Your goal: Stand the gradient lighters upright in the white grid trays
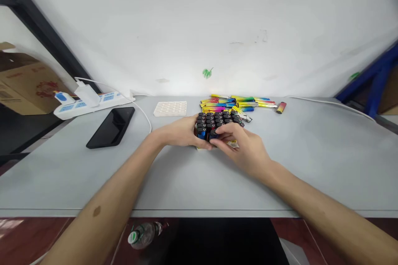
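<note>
A white wall (155,29) is standing at twelve o'clock, and a grey table (311,157) is running along its foot, its middle serving as the clock's centre. Out between nine and ten, beyond the table, a cardboard carton (27,87) is sitting. Nearer, in the same direction, a power strip (81,106) is lying with plugs in it, and a black phone (111,127) is resting flat at nine. From the nine o'clock side the left hand (186,130) is cupping the block of lighters (219,121) at the centre — its thumb is lying along the front, while some fingers are hiding behind. The right hand (244,145) is coming in between four and five, narrowed to a pinch. A pile of shiny, many-coloured lighters (238,102) is spreading at one o'clock, just beside the block. Below the table, at seven, a bottle (144,235) is lying on its side. A white dimpled tray (170,108) is resting at ten. A loose red-and-yellow lighter (281,107) is lying between two and three. At six, the right thumb and forefinger are gripping a black-capped blue lighter (213,133) — whether it is seated, I cannot tell.
</note>
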A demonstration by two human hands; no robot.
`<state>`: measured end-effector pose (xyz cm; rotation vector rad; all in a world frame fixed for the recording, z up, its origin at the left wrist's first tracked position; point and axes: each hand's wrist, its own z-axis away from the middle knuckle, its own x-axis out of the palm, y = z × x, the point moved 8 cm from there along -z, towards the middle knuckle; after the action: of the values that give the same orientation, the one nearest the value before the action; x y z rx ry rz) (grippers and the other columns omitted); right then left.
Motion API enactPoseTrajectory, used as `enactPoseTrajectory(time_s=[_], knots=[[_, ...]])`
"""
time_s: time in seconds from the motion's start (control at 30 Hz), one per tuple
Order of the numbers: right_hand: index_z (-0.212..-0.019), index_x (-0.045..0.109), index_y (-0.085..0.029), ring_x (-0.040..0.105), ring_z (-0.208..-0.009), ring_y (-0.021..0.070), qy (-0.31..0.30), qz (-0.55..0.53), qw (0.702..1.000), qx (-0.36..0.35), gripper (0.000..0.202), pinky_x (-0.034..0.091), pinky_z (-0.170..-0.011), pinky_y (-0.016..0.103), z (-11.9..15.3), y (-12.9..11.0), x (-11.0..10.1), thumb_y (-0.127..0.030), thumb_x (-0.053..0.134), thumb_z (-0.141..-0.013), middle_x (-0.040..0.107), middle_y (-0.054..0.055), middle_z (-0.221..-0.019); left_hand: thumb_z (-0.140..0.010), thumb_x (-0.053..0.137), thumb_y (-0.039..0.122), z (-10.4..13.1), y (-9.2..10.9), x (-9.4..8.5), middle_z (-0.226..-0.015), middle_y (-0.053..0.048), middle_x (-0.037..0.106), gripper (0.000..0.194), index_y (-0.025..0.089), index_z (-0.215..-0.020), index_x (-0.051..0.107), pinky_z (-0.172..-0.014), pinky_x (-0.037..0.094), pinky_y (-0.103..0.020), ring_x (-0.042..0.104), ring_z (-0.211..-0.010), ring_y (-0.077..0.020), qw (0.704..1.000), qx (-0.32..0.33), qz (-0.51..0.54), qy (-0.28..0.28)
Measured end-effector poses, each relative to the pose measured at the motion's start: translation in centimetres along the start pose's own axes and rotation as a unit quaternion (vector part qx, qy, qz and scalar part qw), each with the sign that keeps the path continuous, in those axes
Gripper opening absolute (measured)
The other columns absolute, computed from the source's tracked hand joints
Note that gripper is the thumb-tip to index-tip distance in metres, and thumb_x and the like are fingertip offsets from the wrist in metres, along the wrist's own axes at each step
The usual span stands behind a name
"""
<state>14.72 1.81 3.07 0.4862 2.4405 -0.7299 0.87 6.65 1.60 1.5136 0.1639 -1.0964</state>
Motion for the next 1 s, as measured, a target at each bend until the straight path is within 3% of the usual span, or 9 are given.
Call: enactPoseTrajectory(time_s=[0.3,0.5,0.63,0.77,0.9,1.0], knots=[[-0.103,0.059,-0.023,0.071,-0.072,0.0122,-0.004,-0.013,1.000,-0.012,0.011,0.060,-0.064,0.023,-0.3,-0.3,0.0,-0.022,0.063,-0.093,0.070,0.001,-0.090,-0.064,0.083,0.050,-0.1,-0.5,0.0,-0.115,-0.006,0.071,0.076,0.023,-0.128,0.053,-0.077,0.051,-0.033,0.066,-0.099,-0.0259,1.000,0.012,0.002,0.000],[-0.104,0.064,-0.022,0.064,-0.067,0.0121,-0.026,0.027,0.999,-0.025,0.011,0.055,-0.061,0.025,-0.4,-0.7,0.0,-0.025,0.058,-0.095,0.066,0.004,-0.090,-0.064,0.082,0.049,-0.1,-0.5,-0.1,-0.114,-0.006,0.071,0.071,0.023,-0.124,0.055,-0.078,0.051,-0.033,0.066,-0.099,-0.0257,1.000,0.011,0.004,0.007],[-0.106,0.065,-0.022,0.059,-0.060,0.0112,-0.043,0.039,0.998,-0.017,0.015,0.051,-0.057,0.026,-0.4,-0.9,0.0,-0.025,0.055,-0.096,0.064,0.003,-0.084,-0.067,0.079,0.049,0.0,-0.2,0.2,-0.101,-0.004,0.072,0.061,0.022,-0.118,0.058,-0.071,0.050,-0.031,0.066,-0.089,-0.0232,1.000,0.012,0.013,-0.009],[-0.103,0.065,-0.023,0.055,-0.056,0.0107,0.006,0.047,0.998,-0.034,0.014,0.047,-0.054,0.026,-0.6,-0.9,-1.5,-0.024,0.054,-0.095,0.064,0.001,-0.078,-0.068,0.077,0.047,0.0,-0.2,0.0,-0.104,-0.004,0.071,0.059,0.022,-0.119,0.060,-0.069,0.049,-0.030,0.065,-0.087,-0.0216,1.000,0.008,0.008,0.009],[-0.098,0.064,-0.022,0.056,-0.059,0.0136,0.117,0.107,0.987,0.019,0.011,0.047,-0.058,0.029,-1.3,1.8,-4.9,-0.024,0.054,-0.094,0.063,0.002,-0.076,-0.069,0.077,0.049,0.0,-0.4,-0.1,-0.123,-0.008,0.067,0.071,0.022,-0.131,0.055,-0.080,0.052,-0.033,0.064,-0.103,-0.0251,1.000,0.006,0.013,0.013],[-0.104,0.065,-0.020,0.061,-0.074,0.0191,0.099,0.162,0.974,0.125,0.019,0.051,-0.068,0.034,-1.4,6.5,-5.7,-0.028,0.051,-0.094,0.064,0.008,-0.093,-0.071,0.076,0.049,0.0,-0.3,-0.1,-0.131,-0.008,0.064,0.074,0.023,-0.135,0.052,-0.086,0.052,-0.034,0.062,-0.111,-0.0264,1.000,0.016,0.002,0.011]])
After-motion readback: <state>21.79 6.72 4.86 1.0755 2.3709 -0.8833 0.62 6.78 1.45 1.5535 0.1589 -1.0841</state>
